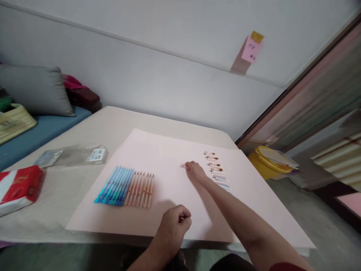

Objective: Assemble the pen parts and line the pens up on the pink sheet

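My right hand (194, 171) reaches over the middle of the pink sheet (169, 150), fingers pinched on a slim pen (182, 165); only its pale tip shows. Near the front edge, my left hand (174, 225) is loosely curled, with nothing visible in it. Left of it, blue pens (116, 186) lie side by side in a neat row. Touching them is a row of peach-coloured pens (139, 190), tips pointing away from me. To the right of my right hand, several pens (214, 164) with brown, white and bluish bodies lie spaced apart in a column, partly hidden by my forearm.
A clear plastic package (76, 156) and a red-and-white packet (21, 188) lie at the table's left. Beyond are a grey cushion (36, 90) and a yellow basket (17, 122). A yellow bucket (261, 163) stands right of the table. The wall (158, 82) borders the far side.
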The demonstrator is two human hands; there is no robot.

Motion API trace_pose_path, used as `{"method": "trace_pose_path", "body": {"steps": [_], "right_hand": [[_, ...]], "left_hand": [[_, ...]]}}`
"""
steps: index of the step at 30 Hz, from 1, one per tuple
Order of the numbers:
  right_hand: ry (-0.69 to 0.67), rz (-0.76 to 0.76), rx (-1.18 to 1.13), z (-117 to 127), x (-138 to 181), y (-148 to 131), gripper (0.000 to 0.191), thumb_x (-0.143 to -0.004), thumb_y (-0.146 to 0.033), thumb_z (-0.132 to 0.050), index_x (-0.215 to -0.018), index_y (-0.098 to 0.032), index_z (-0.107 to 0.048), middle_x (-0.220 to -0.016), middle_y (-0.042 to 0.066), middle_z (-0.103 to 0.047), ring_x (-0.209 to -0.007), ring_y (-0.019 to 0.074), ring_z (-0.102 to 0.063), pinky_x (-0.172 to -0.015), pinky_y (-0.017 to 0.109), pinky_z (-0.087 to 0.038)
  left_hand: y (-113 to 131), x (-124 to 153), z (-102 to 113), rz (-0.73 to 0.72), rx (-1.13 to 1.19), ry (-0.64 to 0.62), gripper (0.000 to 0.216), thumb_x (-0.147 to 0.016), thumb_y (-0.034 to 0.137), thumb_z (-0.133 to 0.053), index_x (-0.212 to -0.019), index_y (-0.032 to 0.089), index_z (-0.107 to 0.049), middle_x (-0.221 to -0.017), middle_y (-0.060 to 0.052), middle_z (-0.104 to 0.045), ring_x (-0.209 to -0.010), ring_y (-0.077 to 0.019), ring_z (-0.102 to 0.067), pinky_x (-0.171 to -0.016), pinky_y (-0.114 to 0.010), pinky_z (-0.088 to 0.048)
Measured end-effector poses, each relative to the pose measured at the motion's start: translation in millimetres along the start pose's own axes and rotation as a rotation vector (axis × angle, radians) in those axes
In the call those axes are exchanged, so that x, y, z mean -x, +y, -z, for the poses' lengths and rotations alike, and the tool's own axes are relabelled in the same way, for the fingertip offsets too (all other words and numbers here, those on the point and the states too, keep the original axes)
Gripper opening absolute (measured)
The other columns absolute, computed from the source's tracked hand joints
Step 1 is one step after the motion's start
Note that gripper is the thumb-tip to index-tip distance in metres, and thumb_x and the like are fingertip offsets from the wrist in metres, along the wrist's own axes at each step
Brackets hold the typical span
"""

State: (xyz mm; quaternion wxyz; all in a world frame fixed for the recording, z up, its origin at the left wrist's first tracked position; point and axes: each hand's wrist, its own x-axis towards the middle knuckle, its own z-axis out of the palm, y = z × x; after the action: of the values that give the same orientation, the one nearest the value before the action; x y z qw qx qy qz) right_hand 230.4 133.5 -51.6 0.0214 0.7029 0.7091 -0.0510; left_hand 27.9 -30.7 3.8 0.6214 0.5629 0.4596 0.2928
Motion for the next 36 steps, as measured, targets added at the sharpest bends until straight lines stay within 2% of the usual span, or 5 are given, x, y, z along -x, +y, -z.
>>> {"method": "trace_pose_path", "body": {"steps": [7,13,23,31,36], "right_hand": [[-0.001,0.057,-0.006,-11.7,93.7,-45.4,0.026,-0.090,-0.019,-0.041,-0.109,-0.022,-0.058,-0.105,0.008,-0.058,-0.095,0.0184,-0.053,-0.078,0.026,-0.039],[0.008,0.015,0.006,-16.0,133.1,-69.5,0.022,-0.090,-0.018,-0.040,-0.103,-0.021,-0.058,-0.102,0.009,-0.059,-0.094,0.0212,-0.054,-0.072,0.029,-0.041],[-0.024,0.030,-0.045,-4.9,136.5,-38.4,0.026,-0.086,-0.027,-0.048,-0.111,-0.023,-0.053,-0.106,0.007,-0.057,-0.094,0.0203,-0.055,-0.069,0.027,-0.040],[-0.109,0.089,-0.076,6.5,129.6,-12.4,0.022,-0.088,-0.022,-0.042,-0.103,-0.021,-0.058,-0.101,0.009,-0.060,-0.090,0.0208,-0.058,-0.071,0.028,-0.039],[-0.126,0.099,-0.088,4.6,123.6,-8.3,0.020,-0.086,-0.022,-0.046,-0.099,-0.021,-0.060,-0.102,0.010,-0.060,-0.091,0.0219,-0.058,-0.072,0.029,-0.040]], "left_hand": [[-11.4,15.2,-8.3,-0.116,-0.121,-0.082,0.014,-0.069,0.021,-0.049,-0.074,0.015,-0.061,-0.065,-0.003,-0.060,-0.065,-0.0163,-0.054,-0.061,-0.027,-0.037],[-21.8,12.6,-9.5,-0.131,-0.154,-0.106,0.015,-0.069,0.024,-0.050,-0.071,0.015,-0.061,-0.059,-0.001,-0.058,-0.057,-0.0141,-0.051,-0.056,-0.025,-0.034],[-50.6,1.5,-9.0,0.022,-0.132,-0.055,0.015,-0.066,0.026,-0.056,-0.072,0.014,-0.062,-0.057,-0.001,-0.059,-0.059,-0.0156,-0.057,-0.055,-0.026,-0.038],[-49.9,-6.9,-12.8,0.337,0.228,-0.006,0.024,-0.064,0.032,-0.065,-0.078,0.013,-0.059,-0.072,-0.004,-0.063,-0.066,-0.0139,-0.060,-0.062,-0.026,-0.044],[-57.4,-15.6,-11.8,0.406,0.308,0.018,0.029,-0.065,0.033,-0.067,-0.085,0.014,-0.058,-0.076,-0.006,-0.065,-0.064,-0.0131,-0.061,-0.060,-0.026,-0.044]]}}
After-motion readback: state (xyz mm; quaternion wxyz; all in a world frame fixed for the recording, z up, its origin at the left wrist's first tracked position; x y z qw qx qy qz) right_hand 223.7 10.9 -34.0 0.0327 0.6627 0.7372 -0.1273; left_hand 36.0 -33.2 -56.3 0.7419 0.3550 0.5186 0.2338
